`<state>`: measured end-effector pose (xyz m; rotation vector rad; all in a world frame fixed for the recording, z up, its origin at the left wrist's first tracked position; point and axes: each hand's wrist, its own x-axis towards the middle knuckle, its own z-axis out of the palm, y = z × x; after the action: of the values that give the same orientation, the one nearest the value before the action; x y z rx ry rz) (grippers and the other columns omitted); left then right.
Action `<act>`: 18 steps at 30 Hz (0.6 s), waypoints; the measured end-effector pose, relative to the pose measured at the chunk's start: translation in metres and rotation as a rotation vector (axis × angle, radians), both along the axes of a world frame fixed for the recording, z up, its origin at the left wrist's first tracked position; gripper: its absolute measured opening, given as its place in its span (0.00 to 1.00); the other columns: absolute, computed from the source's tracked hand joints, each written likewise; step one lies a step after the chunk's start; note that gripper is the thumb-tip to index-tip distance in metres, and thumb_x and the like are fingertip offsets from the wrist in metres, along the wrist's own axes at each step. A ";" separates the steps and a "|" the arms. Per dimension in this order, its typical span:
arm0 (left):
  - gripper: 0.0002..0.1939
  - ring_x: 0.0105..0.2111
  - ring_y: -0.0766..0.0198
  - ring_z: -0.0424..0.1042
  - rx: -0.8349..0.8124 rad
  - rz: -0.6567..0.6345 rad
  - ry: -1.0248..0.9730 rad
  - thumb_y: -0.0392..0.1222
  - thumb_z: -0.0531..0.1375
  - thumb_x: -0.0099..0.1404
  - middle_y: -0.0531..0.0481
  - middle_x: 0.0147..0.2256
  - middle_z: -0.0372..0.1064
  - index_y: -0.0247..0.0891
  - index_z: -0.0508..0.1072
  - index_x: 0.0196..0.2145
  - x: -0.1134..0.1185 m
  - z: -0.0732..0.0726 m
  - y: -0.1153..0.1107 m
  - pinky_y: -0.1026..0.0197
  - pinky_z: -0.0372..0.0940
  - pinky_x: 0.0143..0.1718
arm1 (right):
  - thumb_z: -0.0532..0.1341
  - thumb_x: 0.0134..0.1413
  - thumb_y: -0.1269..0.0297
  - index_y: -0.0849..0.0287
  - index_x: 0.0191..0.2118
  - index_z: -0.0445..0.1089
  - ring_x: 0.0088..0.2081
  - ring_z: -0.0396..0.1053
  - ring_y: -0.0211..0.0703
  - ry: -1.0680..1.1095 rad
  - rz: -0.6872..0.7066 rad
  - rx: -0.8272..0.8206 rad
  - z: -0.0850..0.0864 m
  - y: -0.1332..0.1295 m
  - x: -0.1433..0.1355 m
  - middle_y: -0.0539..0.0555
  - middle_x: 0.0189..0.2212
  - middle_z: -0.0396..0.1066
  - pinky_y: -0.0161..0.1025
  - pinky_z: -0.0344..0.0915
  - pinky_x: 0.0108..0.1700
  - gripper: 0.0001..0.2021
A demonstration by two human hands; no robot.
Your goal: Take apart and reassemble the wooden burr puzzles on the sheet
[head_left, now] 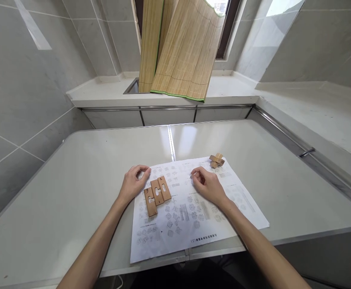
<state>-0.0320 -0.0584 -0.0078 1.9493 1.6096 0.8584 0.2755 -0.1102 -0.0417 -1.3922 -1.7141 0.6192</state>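
A printed paper sheet (220, 224) with rows of small drawings lies on the table, its heading upside down from here. Three flat wooden puzzle pieces (157, 196) with cut-out slots and handwritten numbers lie side by side on its left half. Just left of them, my left hand (133, 182) rests at the sheet's edge, fingers loosely curved and apart, holding nothing. My right hand (207, 185) rests on the sheet with its fingers curled in; I see nothing held. Beyond it, a crossed cluster of wooden pieces (217, 160) sits near the sheet's far right corner.
The pale folding table (57, 200) has a seam (171, 142) down its middle. Behind it runs a white ledge (232, 90) with a rolled bamboo mat (187, 52) leaning at the window. Tiled walls stand left and right.
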 end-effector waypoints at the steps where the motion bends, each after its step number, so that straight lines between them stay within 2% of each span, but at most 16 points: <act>1: 0.18 0.40 0.54 0.74 0.002 -0.004 0.005 0.57 0.58 0.70 0.47 0.43 0.80 0.42 0.79 0.39 0.001 0.001 0.000 0.54 0.68 0.47 | 0.57 0.66 0.64 0.53 0.40 0.70 0.25 0.63 0.40 0.008 0.001 -0.001 0.000 0.000 0.000 0.45 0.24 0.66 0.37 0.61 0.30 0.05; 18: 0.19 0.41 0.53 0.74 0.073 -0.087 0.039 0.58 0.57 0.71 0.46 0.42 0.80 0.42 0.80 0.39 -0.002 -0.010 -0.008 0.53 0.68 0.48 | 0.57 0.62 0.67 0.55 0.40 0.72 0.27 0.68 0.41 -0.162 0.026 0.044 -0.003 0.002 -0.001 0.47 0.26 0.73 0.37 0.60 0.32 0.06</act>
<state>-0.0336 -0.0663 -0.0180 2.0825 1.5218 0.8604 0.2742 -0.1080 -0.0448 -1.4233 -1.8645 0.4918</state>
